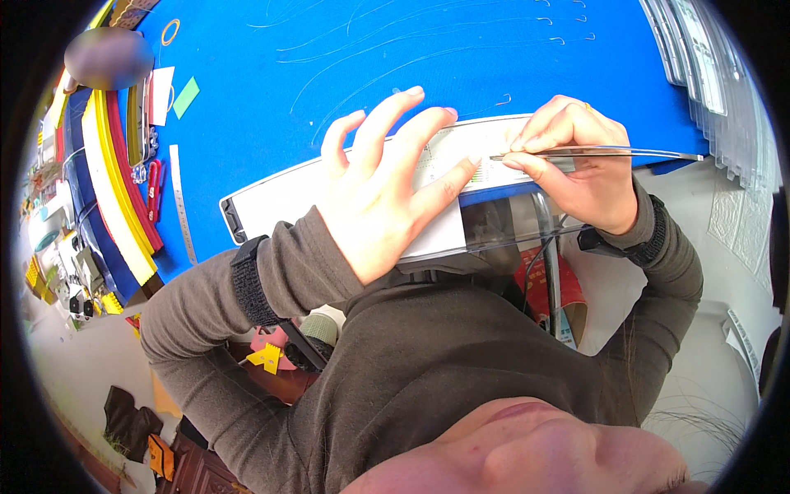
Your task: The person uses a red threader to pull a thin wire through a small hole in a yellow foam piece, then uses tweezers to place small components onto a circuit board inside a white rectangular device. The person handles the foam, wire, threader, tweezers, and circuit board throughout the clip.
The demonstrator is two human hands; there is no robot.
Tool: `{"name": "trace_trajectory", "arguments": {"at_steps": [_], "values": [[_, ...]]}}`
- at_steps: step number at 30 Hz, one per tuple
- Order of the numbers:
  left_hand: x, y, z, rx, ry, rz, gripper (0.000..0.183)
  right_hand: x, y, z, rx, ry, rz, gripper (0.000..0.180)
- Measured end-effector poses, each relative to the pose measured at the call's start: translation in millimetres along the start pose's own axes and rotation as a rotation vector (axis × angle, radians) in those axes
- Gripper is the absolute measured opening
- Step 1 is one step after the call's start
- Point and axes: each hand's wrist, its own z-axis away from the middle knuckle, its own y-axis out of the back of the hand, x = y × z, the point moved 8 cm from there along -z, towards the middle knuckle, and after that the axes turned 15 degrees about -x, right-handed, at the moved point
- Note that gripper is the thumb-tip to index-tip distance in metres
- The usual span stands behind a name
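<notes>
My right hand (577,157) pinches a pair of metal tweezers (654,152), whose tips point left onto a printed white card on a long, narrow board (271,196). My left hand (389,185) lies spread over the board, its fingers apart, with the thumb beside the tweezer tips. Small green and yellow marks show on the card below the thumb tip. Just above the board lies a small fishing hook (505,99) with thin line. Several more hooks (558,41) with long clear lines lie on the blue cloth (247,92) at the top.
A stack of clear plastic cases (710,80) stands at the right. At the left are a white ruler (181,204), a red tool (154,190), a green paper piece (186,97) and yellow and red strips (120,185). A metal leg (549,259) stands below the table's near edge.
</notes>
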Motion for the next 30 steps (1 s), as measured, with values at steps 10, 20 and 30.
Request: {"name": "trace_trajectory", "arguments": {"at_steps": [10, 20, 30], "values": [[-1.3, -2.7, 0.9, 0.002, 0.003, 0.05, 0.04, 1.1, -1.1, 0.4, 0.001, -0.015, -0.012, 0.023], [-1.2, 0.1, 1.8, 0.038, 0.001, 0.079, 0.033, 0.3, -1.2, -1.1, 0.031, 0.034, -0.061, 0.016], [-3.5, 7.3, 3.3, 0.054, 0.023, 0.103, 0.028, -0.6, -3.1, 2.1, 0.003, 0.078, -0.064, 0.027]]}}
